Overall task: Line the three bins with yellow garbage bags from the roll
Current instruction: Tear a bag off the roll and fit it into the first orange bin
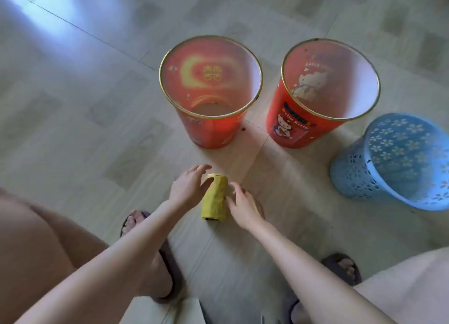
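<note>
On the floor lies a crinkly yellow plastic bag roll [215,198], both hands [188,187] [244,205] spread loose beside it, gripping nothing. Looks light and slippery, so I'd pinch the loose edge.

Bare forearms, dark purple slippers [167,272]

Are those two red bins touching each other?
Apart. The head view shows a strip of bare floor between the left red bin and the right red bin, from rims down to bases.
</note>
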